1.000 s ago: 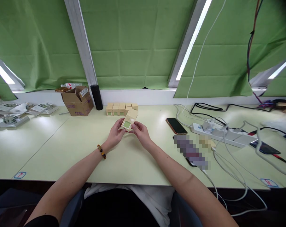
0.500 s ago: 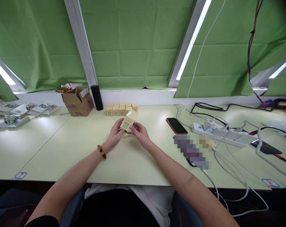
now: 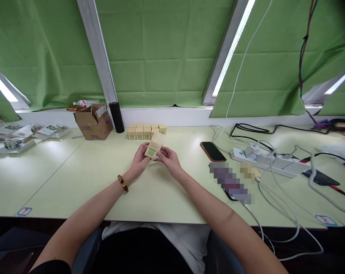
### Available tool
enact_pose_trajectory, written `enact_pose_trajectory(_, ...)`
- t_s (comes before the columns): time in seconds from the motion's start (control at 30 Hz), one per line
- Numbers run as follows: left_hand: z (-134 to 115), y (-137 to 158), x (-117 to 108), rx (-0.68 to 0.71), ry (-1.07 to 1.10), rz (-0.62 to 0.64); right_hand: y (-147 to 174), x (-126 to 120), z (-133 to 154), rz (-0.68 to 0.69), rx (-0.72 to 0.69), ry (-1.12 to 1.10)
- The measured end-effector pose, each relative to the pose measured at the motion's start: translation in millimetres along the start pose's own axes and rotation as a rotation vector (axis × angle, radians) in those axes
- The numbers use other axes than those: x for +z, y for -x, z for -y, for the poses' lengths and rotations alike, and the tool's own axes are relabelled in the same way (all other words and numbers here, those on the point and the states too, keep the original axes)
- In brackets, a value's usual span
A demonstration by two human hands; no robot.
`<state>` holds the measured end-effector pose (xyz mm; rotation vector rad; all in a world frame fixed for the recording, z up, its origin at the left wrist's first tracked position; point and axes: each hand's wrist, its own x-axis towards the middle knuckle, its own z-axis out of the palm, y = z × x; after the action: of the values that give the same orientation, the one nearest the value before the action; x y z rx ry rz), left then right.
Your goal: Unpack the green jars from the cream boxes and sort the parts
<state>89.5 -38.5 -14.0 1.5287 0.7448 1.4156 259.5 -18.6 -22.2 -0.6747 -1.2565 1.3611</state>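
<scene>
Between both hands, above the middle of the table, is a small cream cardboard box (image 3: 155, 144) with a green-tinted window on its front and its top flap standing up. My left hand (image 3: 140, 160) grips the box's left side, fingers wrapped behind it. Thumb on the front lower right corner, my right hand (image 3: 169, 161) holds the other side. What the box contains cannot be made out. Beyond it, against the wall, a row of several similar small boxes (image 3: 143, 133) stands upright, partly hidden by the held box.
At the back left are an open brown carton (image 3: 94, 127) and a black cylinder (image 3: 116, 118). Packaged items (image 3: 14, 142) lie far left. To the right lie a phone (image 3: 213, 151), a white power strip (image 3: 269, 161) and tangled cables. Green blinds (image 3: 166, 53) hang behind.
The box's raised flap has tilted slightly in my hands, and its front now faces me a little more. Both hands otherwise stay nearly in place.
</scene>
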Motion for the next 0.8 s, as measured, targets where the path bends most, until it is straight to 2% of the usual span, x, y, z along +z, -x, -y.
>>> enact_pose_trajectory(0.4, 11, 1, -9, 0.072, -0.113, 0.11, -4, -4, 0, -0.041, -0.007, -0.093)
enact_pose_trajectory(0.6, 11, 1, -7, 0.032, -0.113, 0.059, -3, -3, -3, -0.044, -0.001, -0.088)
enact_pose_trajectory(0.8, 13, 0, -7, 0.058, -0.079, 0.064, -3, -3, -4, -0.041, -0.02, -0.06)
